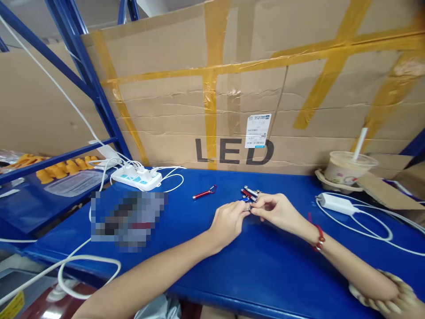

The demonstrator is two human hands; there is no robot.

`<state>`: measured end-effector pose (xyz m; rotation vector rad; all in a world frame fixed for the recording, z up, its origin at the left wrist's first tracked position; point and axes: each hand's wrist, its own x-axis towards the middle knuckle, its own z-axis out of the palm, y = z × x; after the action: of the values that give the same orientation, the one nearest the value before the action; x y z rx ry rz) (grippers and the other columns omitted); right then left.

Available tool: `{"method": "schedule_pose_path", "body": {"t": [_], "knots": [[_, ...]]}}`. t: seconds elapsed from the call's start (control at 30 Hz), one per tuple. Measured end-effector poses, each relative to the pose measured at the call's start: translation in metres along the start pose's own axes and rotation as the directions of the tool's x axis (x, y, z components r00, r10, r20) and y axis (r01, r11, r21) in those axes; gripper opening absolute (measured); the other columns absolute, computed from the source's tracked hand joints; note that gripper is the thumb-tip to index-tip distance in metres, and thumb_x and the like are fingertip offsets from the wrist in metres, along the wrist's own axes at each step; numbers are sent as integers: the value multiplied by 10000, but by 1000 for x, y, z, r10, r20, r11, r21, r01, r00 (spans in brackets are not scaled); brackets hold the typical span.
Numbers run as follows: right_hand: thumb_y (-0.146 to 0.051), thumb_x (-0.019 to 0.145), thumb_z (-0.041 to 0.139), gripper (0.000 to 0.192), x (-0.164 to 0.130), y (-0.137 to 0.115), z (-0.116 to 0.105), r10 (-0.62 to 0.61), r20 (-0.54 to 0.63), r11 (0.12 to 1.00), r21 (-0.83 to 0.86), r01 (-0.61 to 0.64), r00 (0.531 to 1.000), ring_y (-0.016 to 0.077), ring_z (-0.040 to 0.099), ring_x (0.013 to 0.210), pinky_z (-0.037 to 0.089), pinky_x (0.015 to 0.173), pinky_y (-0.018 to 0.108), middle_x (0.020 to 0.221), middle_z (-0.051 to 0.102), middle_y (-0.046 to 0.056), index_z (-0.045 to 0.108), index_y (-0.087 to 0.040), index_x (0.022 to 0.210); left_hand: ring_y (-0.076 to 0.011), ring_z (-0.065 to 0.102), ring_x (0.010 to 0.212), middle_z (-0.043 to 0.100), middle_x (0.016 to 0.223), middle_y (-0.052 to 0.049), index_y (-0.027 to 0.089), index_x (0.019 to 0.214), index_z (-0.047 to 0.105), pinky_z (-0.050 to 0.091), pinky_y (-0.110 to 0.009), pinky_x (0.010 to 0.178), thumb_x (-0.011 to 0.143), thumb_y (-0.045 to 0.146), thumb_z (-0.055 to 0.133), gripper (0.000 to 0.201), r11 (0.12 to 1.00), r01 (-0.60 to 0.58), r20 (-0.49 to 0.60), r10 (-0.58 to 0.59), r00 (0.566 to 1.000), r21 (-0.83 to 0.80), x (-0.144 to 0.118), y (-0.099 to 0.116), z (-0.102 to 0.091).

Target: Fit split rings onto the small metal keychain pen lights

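Backing blue table (265, 274): taped LED cardboard (232, 88), maybe shelving left.

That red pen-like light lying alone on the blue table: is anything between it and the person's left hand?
Nothing visible: only bare blue table lies between the left hand and the red light.

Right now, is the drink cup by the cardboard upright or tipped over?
Upright. The cup stands in a holder at the table's far right, its straw sticking up through the lid.

Blue table (186, 230), taped cardboard wall (232, 88), blue shelving (93, 84).
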<state>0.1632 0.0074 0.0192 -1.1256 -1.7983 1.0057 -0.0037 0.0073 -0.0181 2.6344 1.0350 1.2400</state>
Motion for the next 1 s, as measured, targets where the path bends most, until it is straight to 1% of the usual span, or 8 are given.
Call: {"method": "schedule_pose_path", "body": {"t": [0.17,0.23,0.4,0.5,0.63,0.8,0.93,1.0], "knots": [[-450,636,650,340,-1,2,0,9,-22,1000,-8,-9,1000,85,488,432,378,427,206,527,552,17,597,-116,605,-145,582,686,611,761,-25,174,750,464,448,-241,635,877,185,398,143,999,21,-35,-22,999,-30,1,1,-1],[-460,631,653,350,-1,3,0,41,-24,999,22,-40,999,89,498,439,383,431,203,517,561,18,590,-116,610,-142,570,681,601,746,-24,172,739,471,445,-242,641,881,197,398,161,999,43,-22,-44,999,-31,2,2,-2],[-483,629,653,371,-1,3,1,108,-21,993,56,-107,994,85,492,434,385,427,195,490,554,12,606,-115,634,-145,568,757,604,782,-30,168,788,514,445,-250,709,882,202,414,141,992,101,36,-98,995,-74,4,3,-5],[-501,635,646,391,0,3,-1,137,-3,990,45,-137,991,77,468,418,380,421,194,463,536,6,611,-111,636,-147,567,801,624,850,-25,180,887,540,443,-262,750,878,200,429,113,989,93,45,-89,995,-111,5,2,-6],[-506,645,637,399,0,3,-3,160,25,986,47,-161,987,70,456,432,368,437,190,468,528,1,609,-108,650,-151,561,878,626,990,-28,190,1032,534,430,-281,817,877,174,424,191,990,72,56,-66,996,-122,7,3,-9],[-522,651,622,414,1,2,-3,189,61,979,58,-193,980,63,430,429,331,441,190,454,512,-10,559,-114,617,-155,560,798,634,885,-33,174,993,562,436,-280,763,885,190,405,191,997,45,72,-40,997,-68,7,5,-11],[-522,641,631,414,1,2,1,156,-10,987,27,-156,988,68,428,417,325,439,194,439,492,-22,504,-134,580,-148,563,860,624,943,-30,174,988,544,428,-258,797,886,196,404,175,990,94,59,-89,994,-108,7,5,-10],[-511,636,645,398,0,2,3,101,-66,994,-26,-102,993,80,458,432,350,446,206,503,527,-7,523,-134,604,-141,565,879,618,968,-22,184,997,532,428,-244,801,889,203,398,173,982,137,67,-130,989,-131,8,4,-9]]}}
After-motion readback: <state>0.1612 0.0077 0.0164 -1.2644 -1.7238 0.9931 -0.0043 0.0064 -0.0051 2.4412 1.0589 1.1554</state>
